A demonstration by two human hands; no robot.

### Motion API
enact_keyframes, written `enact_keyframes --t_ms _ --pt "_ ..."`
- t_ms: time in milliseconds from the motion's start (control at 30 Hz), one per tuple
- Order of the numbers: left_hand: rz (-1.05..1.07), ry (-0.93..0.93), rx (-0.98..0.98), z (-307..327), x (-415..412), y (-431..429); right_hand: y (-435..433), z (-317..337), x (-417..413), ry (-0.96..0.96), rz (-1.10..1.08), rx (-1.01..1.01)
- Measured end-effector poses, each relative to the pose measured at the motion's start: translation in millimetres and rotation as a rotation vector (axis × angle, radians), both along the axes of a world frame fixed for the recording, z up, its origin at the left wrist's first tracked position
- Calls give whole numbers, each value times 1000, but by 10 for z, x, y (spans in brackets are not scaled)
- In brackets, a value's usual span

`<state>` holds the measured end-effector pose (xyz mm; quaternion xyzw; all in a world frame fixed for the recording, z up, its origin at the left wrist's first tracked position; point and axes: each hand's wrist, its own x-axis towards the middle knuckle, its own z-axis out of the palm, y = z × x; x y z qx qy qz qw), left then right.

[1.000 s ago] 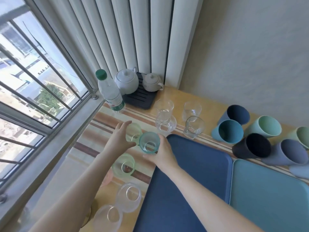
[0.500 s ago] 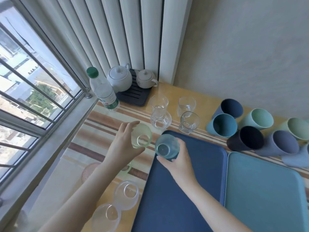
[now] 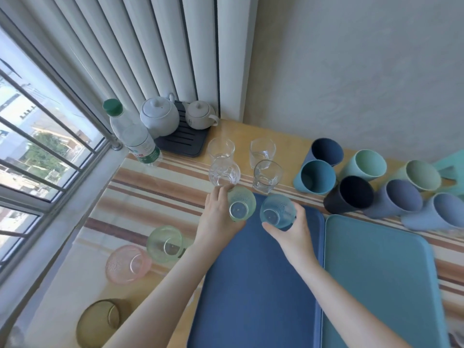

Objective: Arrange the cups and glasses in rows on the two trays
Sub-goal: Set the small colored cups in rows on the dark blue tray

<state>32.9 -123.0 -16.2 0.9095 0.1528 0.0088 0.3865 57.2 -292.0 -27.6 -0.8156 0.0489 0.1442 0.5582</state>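
Left hand (image 3: 218, 217): grips green glass (image 3: 241, 207), frame centre.
Right hand (image 3: 292, 231): grips blue glass (image 3: 277, 211).
Advice: lower both level, side by side, along navy tray (image 3: 253, 285) far edge.

I read the green glass (image 3: 242, 205) and blue glass (image 3: 277, 210) as tinted, see-through glass with pebbled walls; the clear glasses (image 3: 267, 175) are smooth and glossy; the cups (image 3: 351, 194) look matt, perhaps plastic, though my view won't settle it; the navy tray (image 3: 251, 285) and teal tray (image 3: 376, 285) are smooth with a dull sheen; the teapots (image 3: 159, 116) are glazed white ceramic; the bottle (image 3: 138, 141) is clear plastic.
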Motion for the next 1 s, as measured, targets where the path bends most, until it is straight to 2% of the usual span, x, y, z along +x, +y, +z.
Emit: enact_keyframes --t_ms 167,467,733,1000 --pt "-8 13 64 -164 35 -56 -80 -96 -4 16 -16 -24" --pt "0 34 63 -263 54 -39 -127 -193 2 42 -6 -14" --pt "24 -40 47 -327 36 -58 -119 -253 18 30 4 -23" --pt "8 -36 56 -317 17 -50 -120 -276 50 26 10 -21"
